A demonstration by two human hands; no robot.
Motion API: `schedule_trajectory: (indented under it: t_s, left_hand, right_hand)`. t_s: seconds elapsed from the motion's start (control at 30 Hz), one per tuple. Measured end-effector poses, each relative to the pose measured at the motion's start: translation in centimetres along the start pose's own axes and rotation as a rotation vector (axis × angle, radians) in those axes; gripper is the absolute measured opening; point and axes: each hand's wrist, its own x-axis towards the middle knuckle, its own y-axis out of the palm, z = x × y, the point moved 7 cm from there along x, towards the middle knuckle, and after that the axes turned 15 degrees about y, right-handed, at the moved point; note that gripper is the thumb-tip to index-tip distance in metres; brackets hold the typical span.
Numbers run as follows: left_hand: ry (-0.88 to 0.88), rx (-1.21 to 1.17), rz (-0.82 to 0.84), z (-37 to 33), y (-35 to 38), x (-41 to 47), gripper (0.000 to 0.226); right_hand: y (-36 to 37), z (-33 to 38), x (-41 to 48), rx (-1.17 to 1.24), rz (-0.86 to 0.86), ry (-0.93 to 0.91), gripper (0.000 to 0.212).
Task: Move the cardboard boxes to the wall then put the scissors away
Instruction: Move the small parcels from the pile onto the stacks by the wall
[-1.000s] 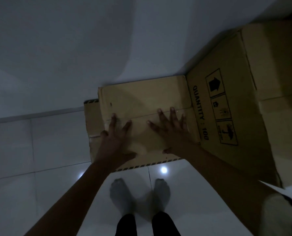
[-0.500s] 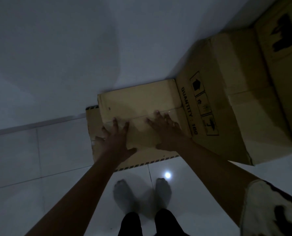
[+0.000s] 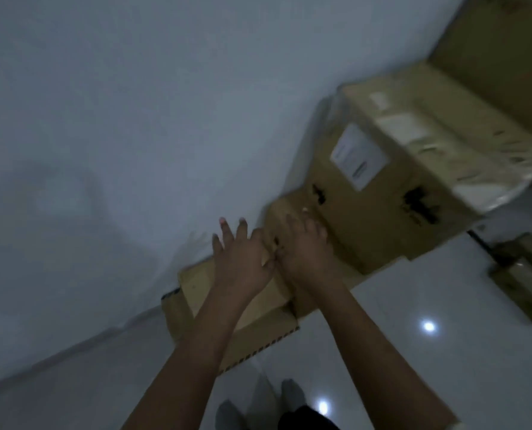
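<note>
A low cardboard box lies on the floor against the white wall, with a striped edge along its near side. My left hand and my right hand hover close together over its top, fingers spread, holding nothing. To the right stands a taller cardboard box with a white label and black marks, also at the wall. Clear wrap covers the top of that box. No scissors are in sight. The frame is dim and blurred.
A large cardboard box rises at the top right corner. Another small wrapped box sits on the glossy tiled floor at the right edge. My socked feet stand just before the low box.
My view has swung to the right, showing more boxes along the wall. Both hands have lifted from flat on the low box and come together near its right end.
</note>
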Motion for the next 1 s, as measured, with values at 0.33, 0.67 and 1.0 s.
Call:
schedule_trajectory:
  t_s: [0.33, 0.67, 1.0]
  left_hand:
    - [0.311, 0.022, -0.008, -16.7, -7.4, 0.0, 0.061]
    - [0.844, 0.022, 0.050, -39.0, -4.7, 2.1, 0.057]
    - [0.995, 0.027, 0.161, -56.7, 1.3, 7.5, 0.064]
  right_hand:
    - [-16.3, -8.8, -6.5, 0.132, -0.219, 0.253, 0.073]
    - [-25.9, -27.5, -12.6, 0.243, -0.384, 0.594, 0.072]
    - [-32.1, -43.9, -15.3, 0.227, -0.413, 0.796, 0.074]
